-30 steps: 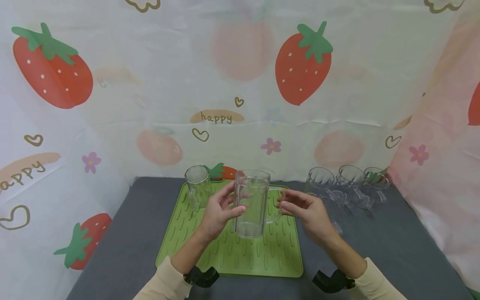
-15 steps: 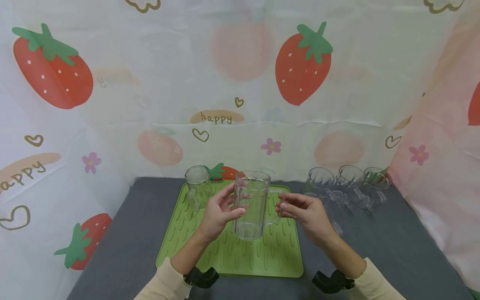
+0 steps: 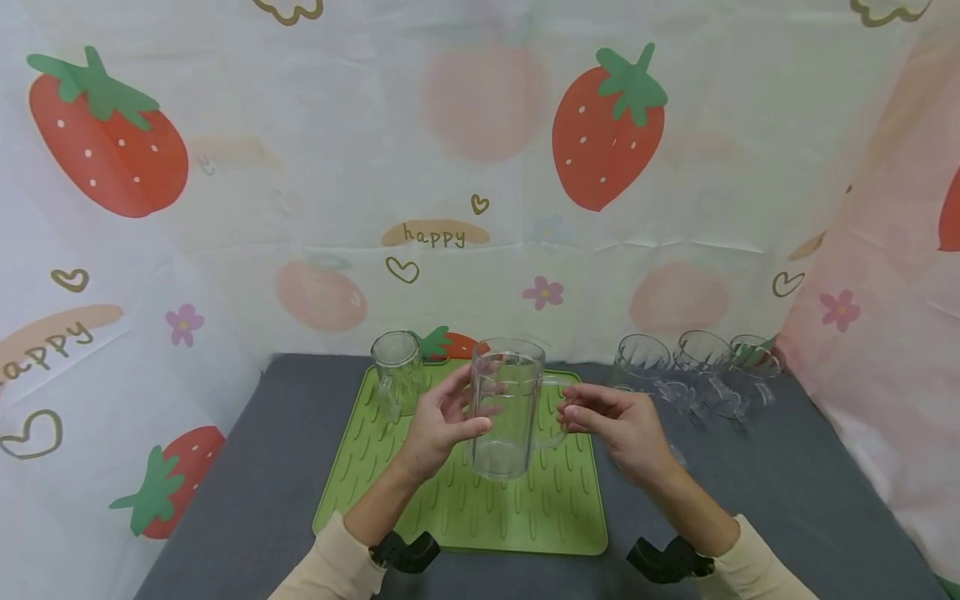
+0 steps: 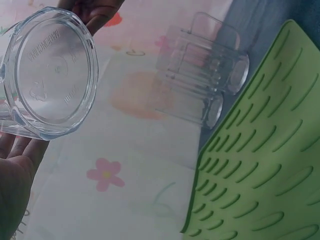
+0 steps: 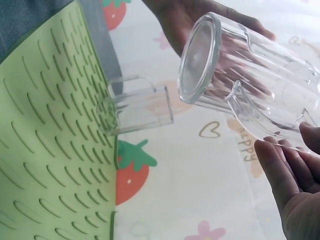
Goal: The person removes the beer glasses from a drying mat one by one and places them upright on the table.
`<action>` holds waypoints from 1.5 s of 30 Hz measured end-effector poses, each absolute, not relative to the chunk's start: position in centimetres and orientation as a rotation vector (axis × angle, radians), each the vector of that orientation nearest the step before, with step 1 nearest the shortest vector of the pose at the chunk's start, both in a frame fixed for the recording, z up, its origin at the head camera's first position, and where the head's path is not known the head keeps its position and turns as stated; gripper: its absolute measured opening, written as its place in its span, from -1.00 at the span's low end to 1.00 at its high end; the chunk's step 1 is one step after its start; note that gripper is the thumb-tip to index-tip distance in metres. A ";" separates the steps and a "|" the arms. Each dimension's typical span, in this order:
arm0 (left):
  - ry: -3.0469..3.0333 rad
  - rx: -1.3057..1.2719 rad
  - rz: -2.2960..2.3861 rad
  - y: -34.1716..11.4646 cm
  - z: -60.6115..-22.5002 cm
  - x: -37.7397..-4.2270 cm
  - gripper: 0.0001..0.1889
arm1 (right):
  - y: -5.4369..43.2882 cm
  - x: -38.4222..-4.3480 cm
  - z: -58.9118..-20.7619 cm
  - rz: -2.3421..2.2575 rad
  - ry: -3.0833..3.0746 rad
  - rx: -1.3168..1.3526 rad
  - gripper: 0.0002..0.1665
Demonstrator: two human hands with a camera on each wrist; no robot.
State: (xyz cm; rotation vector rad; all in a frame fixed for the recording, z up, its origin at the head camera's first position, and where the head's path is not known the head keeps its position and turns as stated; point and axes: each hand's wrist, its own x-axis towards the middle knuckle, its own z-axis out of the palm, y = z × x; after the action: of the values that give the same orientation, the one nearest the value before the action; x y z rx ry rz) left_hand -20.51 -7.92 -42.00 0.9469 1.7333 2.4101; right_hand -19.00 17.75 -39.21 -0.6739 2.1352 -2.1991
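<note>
A clear glass-like mug (image 3: 504, 433) is held upright above a green ridged mat (image 3: 420, 521) in the head view. My left hand (image 3: 441, 423) grips its body from the left, thumb on the near side and fingers behind. On the other side my right hand (image 3: 621, 427) pinches the mug's handle between thumb and fingers. The left wrist view shows the mug's base (image 4: 57, 72) with raised lettering, too small to read in full. In the right wrist view the handle (image 5: 245, 117) runs down to the right fingers, and the left hand (image 5: 185, 22) shows behind the mug.
Another clear mug (image 3: 397, 367) stands on the mat's far left corner. Several clear mugs (image 3: 701, 358) stand in a group on the grey tabletop (image 3: 772, 500) at the back right. A printed strawberry cloth (image 3: 480, 167) hangs behind and at both sides.
The held mug has shifted slightly right, and the right hand has moved slightly right with its handle. The left hand keeps its hold on the body. The other mugs have not moved.
</note>
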 end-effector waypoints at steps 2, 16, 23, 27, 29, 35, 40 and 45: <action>1.722 0.960 2.405 -7.9 -41.9 -20.5 -0.20 | 17.8 -18.9 -39.1 -2.192 2.156 -0.667 -0.58; 1.944 0.953 2.291 -8.3 -41.4 -20.0 -0.20 | 18.7 -18.3 -37.9 -2.124 2.437 -0.840 -0.74; 1.994 0.963 2.266 -9.5 -41.7 -20.1 -0.36 | 19.4 -18.6 -37.7 -2.226 2.567 -0.910 -0.74; 2.052 0.896 2.246 -10.7 -42.0 -20.0 -0.40 | 20.2 -18.6 -37.9 -2.146 2.809 -0.876 -0.68; 2.086 0.860 2.240 -11.3 -42.1 -19.8 -0.42 | 20.6 -18.6 -38.0 -2.095 2.910 -0.844 -0.66; 2.200 0.748 2.217 -13.3 -43.0 -19.1 -0.47 | 22.1 -18.7 -38.3 -2.053 3.078 -0.760 -0.65; 2.394 0.573 2.110 -15.6 -44.0 -18.7 -0.48 | 23.7 -18.6 -38.5 -2.051 3.180 -0.671 -0.66; 2.625 0.358 1.906 -18.7 -45.2 -18.2 -0.49 | 25.7 -18.2 -38.6 -2.082 3.243 -0.545 -0.66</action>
State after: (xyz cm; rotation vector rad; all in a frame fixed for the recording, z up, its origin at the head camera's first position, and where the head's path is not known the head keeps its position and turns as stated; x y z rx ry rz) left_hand -18.15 -18.72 -45.15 0.3579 2.6252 1.9061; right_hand -18.23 25.66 -38.63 -0.5453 3.2427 -2.0815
